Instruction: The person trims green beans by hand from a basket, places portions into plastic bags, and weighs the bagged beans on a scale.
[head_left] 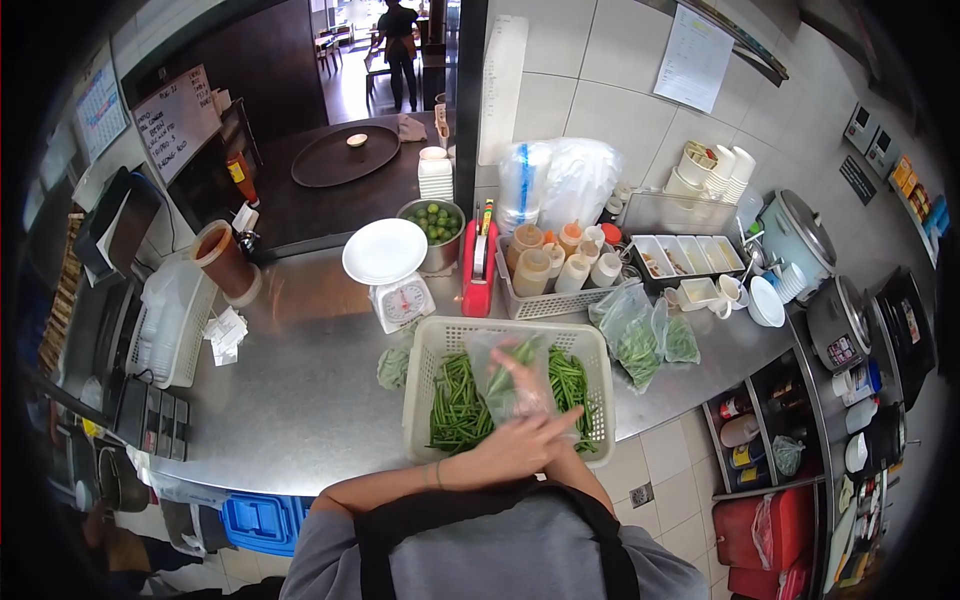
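Observation:
A white basket [423, 400] holds green beans [455, 405] on the metal counter. Over its middle, my right hand [522, 385] is inside a clear plastic bag [490, 360], its fingers apart and blurred through the film. My left hand [525, 443] crosses over my right wrist at the bag's lower end. One finger of it points out to the right; the others are smeared, and whether they grip the bag's edge is unclear. Some beans lie behind the bag and the hands.
Behind the basket stand a scale [403, 303] with a white plate [385, 252], a pot of green fruit [445, 255], a red dispenser [478, 275] and a bottle basket [545, 303]. Bagged greens [640, 350] lie at right. A person [398, 45] stands in the far room.

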